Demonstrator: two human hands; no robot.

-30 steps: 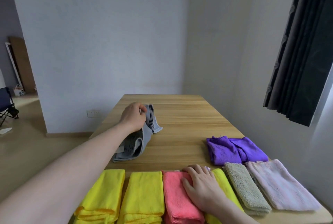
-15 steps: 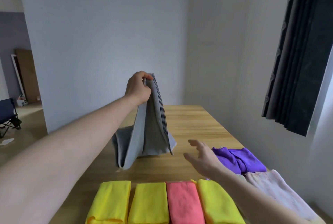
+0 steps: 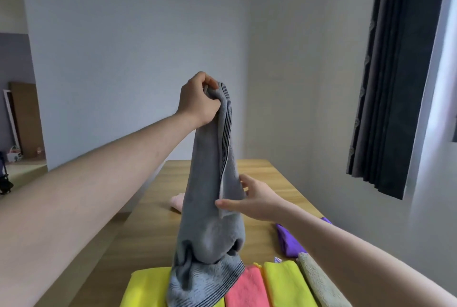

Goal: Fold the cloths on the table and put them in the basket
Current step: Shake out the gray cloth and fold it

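My left hand [image 3: 199, 100] grips the top corner of a grey towel with dark stripes [image 3: 212, 208] and holds it high above the wooden table [image 3: 148, 237]. The towel hangs down, its bottom end bunched over the folded cloths at the near edge. My right hand [image 3: 249, 199] pinches the towel's right edge at mid-height between thumb and fingers. No basket is in view.
Folded cloths lie in a row at the near edge: yellow [image 3: 146, 289], coral pink [image 3: 247, 289], yellow [image 3: 286, 284], grey-green [image 3: 319, 282]. A crumpled purple cloth [image 3: 289, 242] lies at the right. Something pale pink [image 3: 176, 201] shows behind the towel. A dark curtain [image 3: 395, 72] hangs at the right.
My left hand has lifted the grey towel from the table to well above it. My right hand left the folded cloths, rose, and took hold of the towel's right edge.
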